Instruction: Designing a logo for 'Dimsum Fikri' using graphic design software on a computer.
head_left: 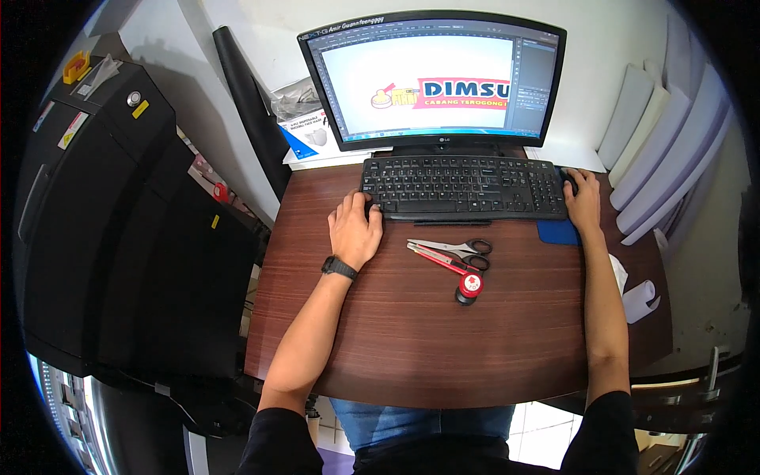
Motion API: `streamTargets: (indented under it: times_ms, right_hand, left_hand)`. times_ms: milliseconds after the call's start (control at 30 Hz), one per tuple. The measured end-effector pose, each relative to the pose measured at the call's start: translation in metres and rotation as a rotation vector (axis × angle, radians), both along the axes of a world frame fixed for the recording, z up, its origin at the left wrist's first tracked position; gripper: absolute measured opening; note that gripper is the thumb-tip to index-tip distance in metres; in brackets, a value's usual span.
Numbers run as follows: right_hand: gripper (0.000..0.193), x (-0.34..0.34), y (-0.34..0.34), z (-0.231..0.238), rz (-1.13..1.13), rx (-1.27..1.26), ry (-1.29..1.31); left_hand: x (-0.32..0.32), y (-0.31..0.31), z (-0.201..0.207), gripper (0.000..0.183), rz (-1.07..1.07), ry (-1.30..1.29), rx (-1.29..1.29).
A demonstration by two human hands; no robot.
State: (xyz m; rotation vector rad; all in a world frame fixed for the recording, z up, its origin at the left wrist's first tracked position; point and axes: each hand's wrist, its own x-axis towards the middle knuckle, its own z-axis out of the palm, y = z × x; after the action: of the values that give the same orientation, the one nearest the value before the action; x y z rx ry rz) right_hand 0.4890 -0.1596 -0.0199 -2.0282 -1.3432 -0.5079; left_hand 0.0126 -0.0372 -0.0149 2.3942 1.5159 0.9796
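My left hand, with a black watch on its wrist, rests at the left end of a black keyboard. Its fingers are spread, the tips touching the keyboard's corner, and nothing is held. Over at the keyboard's right end, my right hand curls over a dark computer mouse, which it mostly covers. A blue mouse pad shows under that wrist. Behind the keyboard stands a monitor showing a red, yellow and blue banner design in an editing program.
On the brown desk lie scissors, a red cutter knife and a small red-and-black round object. White rolls lean at the right. A small box stands left of the monitor, a large black machine further left.
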Motion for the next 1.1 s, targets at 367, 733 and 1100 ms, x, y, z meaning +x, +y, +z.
streamTargets:
  times_ms: [367,733,1100]
  right_hand:
    - [0.034,0.0004,0.0017,-0.0012,-0.003,0.006,-0.013]
    - [0.035,0.005,0.0022,-0.0037,0.006,0.013,-0.024]
    - [0.035,0.0002,0.0012,0.0011,-0.009,-0.018,0.014]
  left_hand:
    - [-0.0011,0.0002,-0.0007,0.032,0.005,0.003,0.011]
    - [-0.0005,0.0,-0.0006,0.032,0.004,-0.004,0.025]
    - [-0.0016,0.0012,-0.001,0.033,0.007,-0.004,0.012]
